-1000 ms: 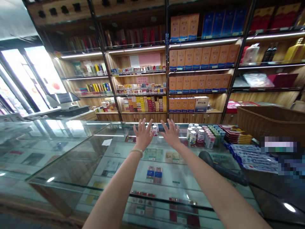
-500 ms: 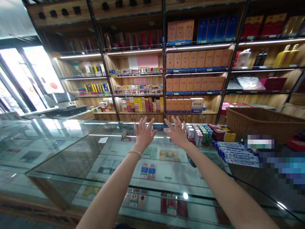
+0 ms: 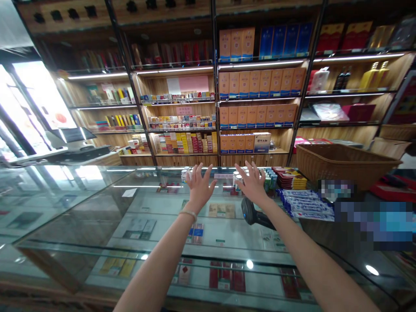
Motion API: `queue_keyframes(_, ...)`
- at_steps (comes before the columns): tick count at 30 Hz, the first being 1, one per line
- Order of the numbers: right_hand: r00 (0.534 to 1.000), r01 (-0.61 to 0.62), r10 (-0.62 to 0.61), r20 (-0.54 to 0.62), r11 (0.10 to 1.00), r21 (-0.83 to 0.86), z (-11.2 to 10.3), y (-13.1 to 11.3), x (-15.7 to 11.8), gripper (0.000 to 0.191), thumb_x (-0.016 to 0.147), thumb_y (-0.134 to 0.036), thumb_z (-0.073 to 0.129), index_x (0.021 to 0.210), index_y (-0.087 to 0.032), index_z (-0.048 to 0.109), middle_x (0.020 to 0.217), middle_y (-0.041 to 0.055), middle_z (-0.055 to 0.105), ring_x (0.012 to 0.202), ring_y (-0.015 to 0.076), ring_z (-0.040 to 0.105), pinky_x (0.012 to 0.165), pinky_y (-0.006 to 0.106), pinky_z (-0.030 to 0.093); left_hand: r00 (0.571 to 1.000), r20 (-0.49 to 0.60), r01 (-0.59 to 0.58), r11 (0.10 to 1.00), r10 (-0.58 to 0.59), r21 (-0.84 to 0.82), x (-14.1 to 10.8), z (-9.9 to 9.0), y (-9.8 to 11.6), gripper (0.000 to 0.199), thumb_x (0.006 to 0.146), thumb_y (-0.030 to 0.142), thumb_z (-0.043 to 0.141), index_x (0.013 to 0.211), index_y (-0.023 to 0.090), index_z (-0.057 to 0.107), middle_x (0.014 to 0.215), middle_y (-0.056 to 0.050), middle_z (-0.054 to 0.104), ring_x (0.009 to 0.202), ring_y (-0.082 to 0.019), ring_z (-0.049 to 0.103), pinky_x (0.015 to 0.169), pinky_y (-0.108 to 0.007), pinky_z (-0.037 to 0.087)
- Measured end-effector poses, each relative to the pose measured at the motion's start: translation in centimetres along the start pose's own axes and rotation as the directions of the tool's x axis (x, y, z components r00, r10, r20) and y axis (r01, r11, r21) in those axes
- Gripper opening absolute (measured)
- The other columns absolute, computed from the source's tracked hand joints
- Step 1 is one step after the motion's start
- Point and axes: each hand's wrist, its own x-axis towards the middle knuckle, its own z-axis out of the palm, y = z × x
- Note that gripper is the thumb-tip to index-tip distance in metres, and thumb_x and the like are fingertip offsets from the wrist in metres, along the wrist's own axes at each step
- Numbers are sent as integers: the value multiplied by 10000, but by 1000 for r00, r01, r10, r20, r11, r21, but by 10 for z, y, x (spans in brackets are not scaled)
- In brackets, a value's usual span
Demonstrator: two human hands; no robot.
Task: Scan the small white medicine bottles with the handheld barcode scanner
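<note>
Both arms reach forward over a glass display counter [image 3: 224, 242]. My left hand [image 3: 199, 188] is open with fingers spread and holds nothing; a bracelet circles its wrist, and small white containers [image 3: 184, 174] show just behind it. Also open and empty, my right hand [image 3: 252, 185] has its fingers apart in front of several small cans [image 3: 237, 180], which it partly hides. Under the right forearm lies a black barcode scanner [image 3: 248, 211], its handle partly covered. Cigarette packs [image 3: 222, 210] are laid out beneath the glass.
At the right stand a wicker basket [image 3: 344, 164], a pile of blue-and-white packets [image 3: 305, 203] and stacked red and yellow packs [image 3: 289, 177]. Behind the counter, wooden shelves hold orange boxes [image 3: 260, 117]. A monitor [image 3: 69, 135] stands at the left. A white paper [image 3: 130, 192] lies on the glass.
The view has turned slightly right, so shelves and counter goods sit further left. Both hands stay spread and appear a little further right in the picture. More of the barcode scanner now shows.
</note>
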Motion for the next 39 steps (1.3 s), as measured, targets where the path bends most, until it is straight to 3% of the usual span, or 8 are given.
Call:
queue_keyframes(15,997,-74,72,-25,993,-87,6,42,-17,566,991,-459,492,1546,-426,385,1627,83,365,1486,348,263,1144,653,222,997,-17,70,995,-72,-76,-4,27,52,550,951,460,563,1476,300,518,1591,-156,394,1496,-343,305,1229,-628,132)
queue_keyframes(26,998,-58,58,-4,991,-121,13,48,-29,580,975,-474,536,1537,-415,409,1623,90,374,1473,349,275,1148,630,205,1000,11,-25,994,26,-103,-20,37,56,538,949,497,564,1457,319,541,1582,-142,421,1479,-344,338,1237,-617,96)
queue_keyframes(39,995,-92,96,39,991,-96,15,49,-33,561,979,-465,538,1525,-410,424,1630,90,363,1481,347,273,1139,648,234,998,64,-17,993,25,-113,-22,39,55,505,938,462,594,1418,305,580,1580,-144,428,1479,-343,340,1231,-616,116)
